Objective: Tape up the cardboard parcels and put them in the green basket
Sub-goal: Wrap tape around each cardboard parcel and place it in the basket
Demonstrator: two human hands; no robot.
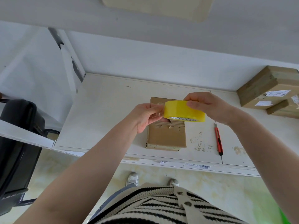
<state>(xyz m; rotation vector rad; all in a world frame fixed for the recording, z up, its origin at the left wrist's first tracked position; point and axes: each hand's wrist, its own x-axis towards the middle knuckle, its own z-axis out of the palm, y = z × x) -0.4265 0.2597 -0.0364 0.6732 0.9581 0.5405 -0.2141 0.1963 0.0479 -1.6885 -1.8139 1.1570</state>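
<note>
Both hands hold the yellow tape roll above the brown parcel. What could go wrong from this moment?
1. The left hand pinches the free end at the yellow tape roll, which the right hand grips; the clear strip may fold and stick to itself.
2. The flat brown cardboard parcel lies unheld on the white table, so it may slide when tape is pressed on.
3. The red utility knife lies near the table edge; a forearm could knock it off.
</note>
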